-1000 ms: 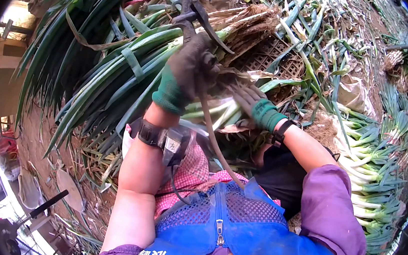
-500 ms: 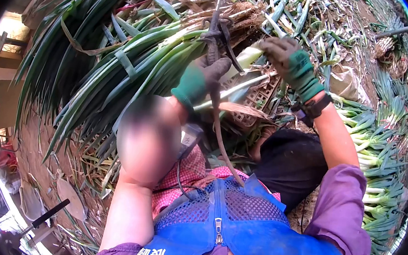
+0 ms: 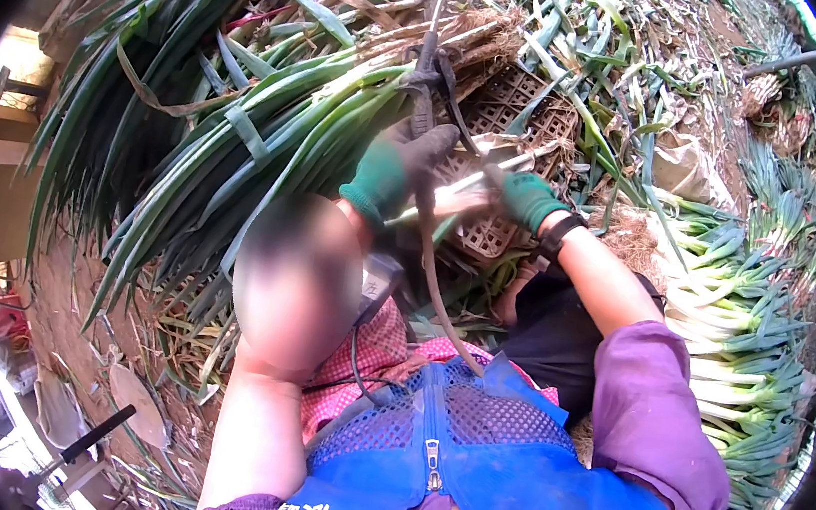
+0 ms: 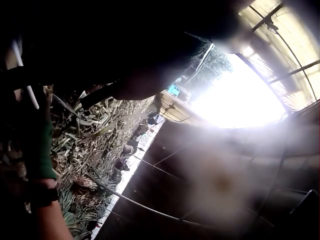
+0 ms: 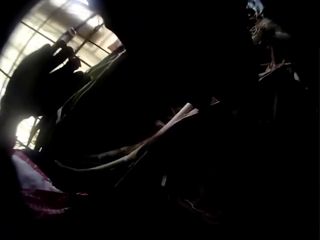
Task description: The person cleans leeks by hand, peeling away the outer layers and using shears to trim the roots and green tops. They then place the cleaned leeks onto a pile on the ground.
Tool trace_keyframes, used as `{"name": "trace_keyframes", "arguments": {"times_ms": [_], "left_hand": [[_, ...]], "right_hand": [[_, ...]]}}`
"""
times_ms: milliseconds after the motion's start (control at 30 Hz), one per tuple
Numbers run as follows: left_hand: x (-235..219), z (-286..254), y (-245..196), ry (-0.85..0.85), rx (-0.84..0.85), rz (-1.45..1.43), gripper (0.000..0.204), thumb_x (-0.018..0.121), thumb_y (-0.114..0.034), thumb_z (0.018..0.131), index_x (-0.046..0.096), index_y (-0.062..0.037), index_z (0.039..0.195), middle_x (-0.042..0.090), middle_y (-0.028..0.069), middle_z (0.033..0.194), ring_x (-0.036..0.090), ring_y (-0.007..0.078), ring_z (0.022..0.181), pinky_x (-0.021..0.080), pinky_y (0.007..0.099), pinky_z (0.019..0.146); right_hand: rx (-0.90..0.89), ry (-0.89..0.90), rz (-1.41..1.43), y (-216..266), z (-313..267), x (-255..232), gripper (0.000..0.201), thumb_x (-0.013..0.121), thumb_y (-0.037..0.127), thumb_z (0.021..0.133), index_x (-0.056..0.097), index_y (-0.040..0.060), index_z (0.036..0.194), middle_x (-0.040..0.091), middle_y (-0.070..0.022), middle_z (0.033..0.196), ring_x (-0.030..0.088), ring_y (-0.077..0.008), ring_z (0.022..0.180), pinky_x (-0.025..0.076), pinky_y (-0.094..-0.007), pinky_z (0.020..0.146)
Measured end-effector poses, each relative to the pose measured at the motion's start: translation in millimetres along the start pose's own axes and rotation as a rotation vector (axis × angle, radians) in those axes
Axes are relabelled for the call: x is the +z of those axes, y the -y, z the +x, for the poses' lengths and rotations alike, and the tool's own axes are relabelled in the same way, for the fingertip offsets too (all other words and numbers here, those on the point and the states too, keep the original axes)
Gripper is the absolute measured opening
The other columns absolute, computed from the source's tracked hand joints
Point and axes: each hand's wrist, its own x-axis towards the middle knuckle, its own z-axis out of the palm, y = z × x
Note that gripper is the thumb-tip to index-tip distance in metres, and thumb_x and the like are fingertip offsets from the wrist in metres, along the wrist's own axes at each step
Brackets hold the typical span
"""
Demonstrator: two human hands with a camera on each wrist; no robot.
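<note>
In the head view, my gloved left hand (image 3: 400,162) grips the handle of an air blow gun (image 3: 424,91), its nozzle pointing away from my body. From the handle a hose (image 3: 436,293) runs down to my lap. Beside it, my gloved right hand (image 3: 527,199), blurred, has its curled fingers at the pale stalk of a green onion (image 3: 460,197) lying across a lattice crate (image 3: 491,236). The left wrist view catches the right hand's green cuff (image 4: 42,157). Dark as it is, the right wrist view shows a pale stalk (image 5: 172,121).
A large heap of long-leaved green onions (image 3: 204,146) lies to the left, roots toward the back. Stripped leaves (image 3: 592,49) litter the ground ahead. Cleaned green onions (image 3: 720,346) lie in a row at my right. A cardboard box (image 3: 3,189) stands far left.
My right hand went from the stalk up and outward, then came back down to it. The left hand with the air blow gun shifted slightly right and down, uncovering more of the crate.
</note>
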Motion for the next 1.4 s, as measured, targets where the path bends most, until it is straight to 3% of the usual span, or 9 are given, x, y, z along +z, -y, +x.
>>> {"name": "trace_keyframes", "arguments": {"times_ms": [200,400,500,700,767,867,1000,1133,1400], "left_hand": [[-6,-2,1,0.021,-0.052,0.080,0.036,0.073,-0.031,0.091,0.068,-0.0008,0.109,0.069,0.0045,0.087,0.061,0.0120,0.074,0.049,0.0275,0.067],[-1,-2,2,-0.007,-0.019,0.149,0.036,0.073,-0.033,0.092,0.068,-0.0012,0.108,0.070,0.0043,0.089,0.060,0.0111,0.075,0.049,0.0262,0.068],[4,-2,1,-0.017,0.030,0.030,0.035,0.072,-0.033,0.092,0.068,-0.0018,0.108,0.070,0.0046,0.090,0.061,0.0114,0.075,0.049,0.0260,0.068],[-8,5,8,-0.004,0.044,0.093,0.034,0.071,-0.033,0.093,0.068,-0.0024,0.109,0.070,0.0056,0.090,0.064,0.0130,0.077,0.050,0.0273,0.068],[-3,2,3,-0.025,0.006,0.063,0.034,0.071,-0.033,0.093,0.067,-0.0024,0.109,0.070,0.0060,0.090,0.064,0.0136,0.076,0.050,0.0278,0.067],[-4,3,5,-0.029,-0.010,0.052,0.033,0.071,-0.031,0.093,0.067,-0.0024,0.108,0.069,0.0065,0.090,0.063,0.0145,0.077,0.051,0.0288,0.069],[7,-7,-7,-0.005,-0.037,-0.061,0.029,0.070,-0.028,0.093,0.065,-0.0028,0.106,0.067,0.0077,0.092,0.063,0.0172,0.083,0.053,0.0322,0.075],[9,-12,-24,-0.032,-0.156,0.091,0.029,0.068,-0.029,0.094,0.065,-0.0036,0.108,0.067,0.0092,0.094,0.065,0.0186,0.086,0.056,0.0344,0.076],[3,2,-4,-0.058,0.017,0.074,0.032,0.071,-0.031,0.093,0.068,-0.0029,0.109,0.068,0.0022,0.084,0.060,0.0099,0.068,0.046,0.0247,0.059]], "right_hand": [[-0.053,-0.310,-0.034,15,13,-13,0.018,0.064,0.017,0.088,0.069,0.0084,0.103,0.072,-0.0180,0.099,0.071,-0.0354,0.095,0.056,-0.0444,0.082],[-0.399,-0.862,0.505,12,10,-61,0.011,0.064,0.015,0.090,0.065,0.0057,0.097,0.069,-0.0181,0.090,0.069,-0.0344,0.082,0.055,-0.0430,0.073],[-0.316,-0.934,0.365,11,6,-72,0.011,0.060,0.011,0.093,0.064,0.0012,0.098,0.066,-0.0164,0.084,0.066,-0.0281,0.076,0.054,-0.0381,0.070],[-0.235,0.057,0.006,24,-9,-19,0.014,0.063,0.017,0.087,0.069,0.0106,0.098,0.073,-0.0150,0.103,0.070,-0.0337,0.098,0.055,-0.0415,0.083],[-0.255,0.168,-0.118,27,-13,1,0.026,0.063,0.018,0.086,0.067,0.0106,0.111,0.073,-0.0182,0.103,0.071,-0.0362,0.099,0.056,-0.0432,0.083],[-0.041,-0.122,0.052,19,12,29,0.034,0.059,0.018,0.089,0.060,0.0085,0.122,0.072,-0.0210,0.101,0.071,-0.0374,0.096,0.056,-0.0453,0.082],[-0.134,-0.333,0.119,20,43,31,0.030,0.054,0.016,0.095,0.054,0.0051,0.123,0.071,-0.0222,0.102,0.071,-0.0386,0.093,0.055,-0.0480,0.080],[0.070,-0.340,0.083,38,50,18,0.033,0.053,0.015,0.095,0.052,0.0071,0.127,0.071,-0.0212,0.103,0.071,-0.0384,0.095,0.056,-0.0462,0.082],[-0.118,-0.282,-0.097,28,50,18,0.034,0.063,0.015,0.087,0.057,0.0106,0.120,0.070,-0.0192,0.089,0.071,-0.0374,0.085,0.055,-0.0470,0.069]]}}
